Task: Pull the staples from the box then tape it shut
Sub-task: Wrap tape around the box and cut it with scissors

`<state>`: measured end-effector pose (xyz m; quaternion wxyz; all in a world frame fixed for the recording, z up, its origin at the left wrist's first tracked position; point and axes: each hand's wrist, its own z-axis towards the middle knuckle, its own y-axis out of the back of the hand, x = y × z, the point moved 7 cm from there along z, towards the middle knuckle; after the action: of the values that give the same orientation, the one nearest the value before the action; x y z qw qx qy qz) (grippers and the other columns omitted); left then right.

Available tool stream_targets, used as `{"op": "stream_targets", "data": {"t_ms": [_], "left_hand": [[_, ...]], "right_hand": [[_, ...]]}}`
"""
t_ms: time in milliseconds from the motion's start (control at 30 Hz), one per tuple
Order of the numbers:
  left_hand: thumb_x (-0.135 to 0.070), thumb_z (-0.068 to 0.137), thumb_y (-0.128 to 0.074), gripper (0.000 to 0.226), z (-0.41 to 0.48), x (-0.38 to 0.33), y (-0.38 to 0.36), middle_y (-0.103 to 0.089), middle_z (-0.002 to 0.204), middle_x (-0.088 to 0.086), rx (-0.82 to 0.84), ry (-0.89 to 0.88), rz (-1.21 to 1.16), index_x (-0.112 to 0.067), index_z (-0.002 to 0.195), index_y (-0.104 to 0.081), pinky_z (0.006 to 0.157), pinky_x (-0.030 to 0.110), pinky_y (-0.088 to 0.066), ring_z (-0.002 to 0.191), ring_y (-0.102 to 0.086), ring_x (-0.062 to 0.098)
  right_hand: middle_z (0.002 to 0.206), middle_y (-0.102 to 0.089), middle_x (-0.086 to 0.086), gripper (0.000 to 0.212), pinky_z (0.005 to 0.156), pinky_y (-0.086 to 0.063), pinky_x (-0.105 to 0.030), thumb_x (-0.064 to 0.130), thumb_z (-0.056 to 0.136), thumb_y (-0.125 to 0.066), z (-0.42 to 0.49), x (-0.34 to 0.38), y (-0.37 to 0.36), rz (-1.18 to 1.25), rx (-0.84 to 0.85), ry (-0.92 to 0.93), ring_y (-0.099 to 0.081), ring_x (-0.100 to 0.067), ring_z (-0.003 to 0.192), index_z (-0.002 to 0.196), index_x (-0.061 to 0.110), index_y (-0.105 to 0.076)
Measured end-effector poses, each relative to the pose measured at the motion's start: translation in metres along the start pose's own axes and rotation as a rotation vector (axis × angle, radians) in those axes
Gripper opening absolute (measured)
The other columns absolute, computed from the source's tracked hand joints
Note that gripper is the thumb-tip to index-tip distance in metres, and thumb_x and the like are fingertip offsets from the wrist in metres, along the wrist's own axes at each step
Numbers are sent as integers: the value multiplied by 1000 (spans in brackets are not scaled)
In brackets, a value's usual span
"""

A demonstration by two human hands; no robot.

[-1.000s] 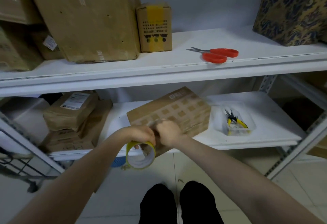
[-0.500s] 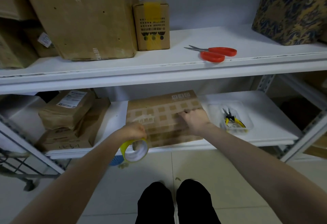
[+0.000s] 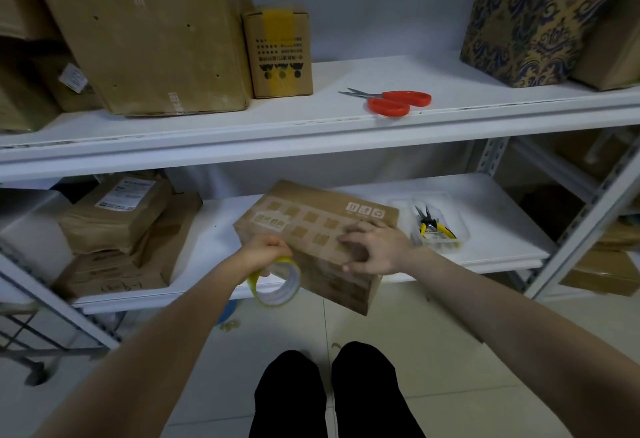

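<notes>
Head view, left hand (image 3: 265, 251) gripping tape roll (image 3: 277, 283); right hand (image 3: 375, 247) spread on box (image 3: 311, 226)

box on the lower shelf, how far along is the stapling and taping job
Looks done: the pliers lie set aside in a clear tray; staples themselves are too small to check. In hand: the left hand holds the tape roll at the box, the right hand pressing its top. Left: cutting the tape; scissors lie untouched above.

Box (image 3: 311, 229) now turned on the lower shelf (image 3: 502, 229), one corner swung out past the front edge, where half a second ago it lay square. Right hand (image 3: 375, 247) moved to the near top edge, fingers spread. Left hand (image 3: 265, 252) with tape roll (image 3: 280, 281) brought against the box's left side.
</notes>
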<state>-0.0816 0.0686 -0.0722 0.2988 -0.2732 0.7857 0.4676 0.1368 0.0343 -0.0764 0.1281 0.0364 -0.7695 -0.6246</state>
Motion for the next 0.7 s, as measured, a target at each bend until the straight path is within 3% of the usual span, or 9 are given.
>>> {"op": "stream_targets", "data": {"t_ms": [133,233,333,400,500,567,700], "left_hand": [[-17,91,-56,14,5,-1,1,-59,90,1,-41,-17,-90,-19,79,-63,68,28,-47,93,-52,16],[-17,90,-58,14,5,-1,1,-59,87,0,-56,-26,-72,-19,77,-63,66,29,-47,90,-52,16],[-17,90,-58,11,-1,-12,8,-59,85,-1,-86,-88,-50,-17,81,-65,64,27,-46,83,-53,13],[-15,91,-57,14,-8,-25,12,-59,81,-4,-103,-155,-73,-17,80,-65,63,23,-45,78,-53,9],[-14,93,-53,23,-16,-43,13,-59,77,-5,-108,-243,-107,-20,75,-65,65,21,-44,77,-54,9],[-13,93,-52,22,-19,-50,13,-60,80,-3,-103,-278,-88,-18,78,-67,68,22,-44,79,-55,11],[-12,93,-55,18,-23,-55,10,-62,84,0,-70,-304,-78,-17,81,-66,72,19,-43,85,-56,13]], "right_hand": [[151,-29,9,75,106,-32,-49,76,82,-35,-1,19,-8,-102,-7,-60,-25,-28,138,145,36,-31],[142,-45,2,64,99,-38,-47,68,89,-27,2,26,-3,-23,-88,-121,-39,-29,130,134,27,-48],[98,-67,-9,42,70,-43,-32,43,99,-37,0,34,22,316,-335,-163,-61,-28,92,99,14,-66],[72,-63,-7,36,62,-37,-28,34,98,-47,2,48,27,576,-347,-124,-57,-22,70,76,11,-64],[63,-57,-4,38,58,-35,-28,37,91,-60,7,68,19,904,-240,-100,-50,-12,59,67,8,-64],[57,-53,-1,37,53,-33,-24,35,86,-68,10,70,15,1029,-282,-108,-44,-9,52,69,2,-66],[50,-58,10,23,54,-39,-20,17,83,-72,11,63,12,1222,-348,-148,-49,-5,50,61,19,-65]]}}
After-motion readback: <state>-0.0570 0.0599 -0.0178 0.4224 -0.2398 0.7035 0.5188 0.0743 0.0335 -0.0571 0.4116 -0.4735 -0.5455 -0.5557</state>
